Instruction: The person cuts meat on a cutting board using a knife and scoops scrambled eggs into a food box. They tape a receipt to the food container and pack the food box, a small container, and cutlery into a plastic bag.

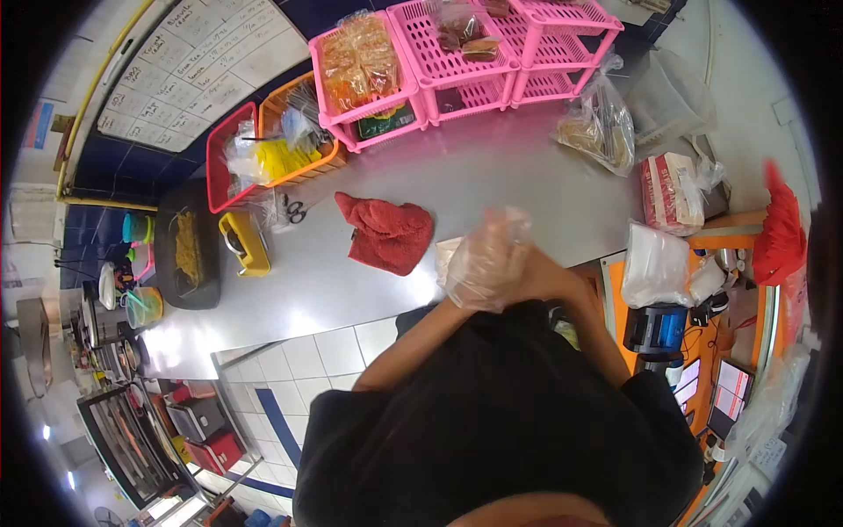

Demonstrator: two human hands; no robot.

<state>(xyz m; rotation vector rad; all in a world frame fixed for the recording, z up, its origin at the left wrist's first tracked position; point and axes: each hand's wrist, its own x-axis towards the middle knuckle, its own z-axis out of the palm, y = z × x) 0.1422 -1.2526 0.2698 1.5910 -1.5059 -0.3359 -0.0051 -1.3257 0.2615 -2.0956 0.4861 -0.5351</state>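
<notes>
Both hands meet above the near edge of the steel counter, right of a folded red towel (386, 233). A thin, clear plastic glove (479, 272) wraps loosely around my left hand (474, 259), its cuff loose at the wrist. My right hand (525, 274) comes in from the right and presses against the gloved hand, gripping the plastic. Motion and the crinkled film blur the fingers, so the left hand's pose is unclear. A small pale, flat piece (446, 256) lies on the counter just left of the hands.
Pink plastic racks (421, 83) with bagged food stand along the back. Left are an orange basket (303, 132), scissors (294, 209), a yellow holder (246, 243) and a dark tub (189, 246). Right are a plastic bag (601, 127), a red-and-white box (669, 193) and an orange shelf (615, 281).
</notes>
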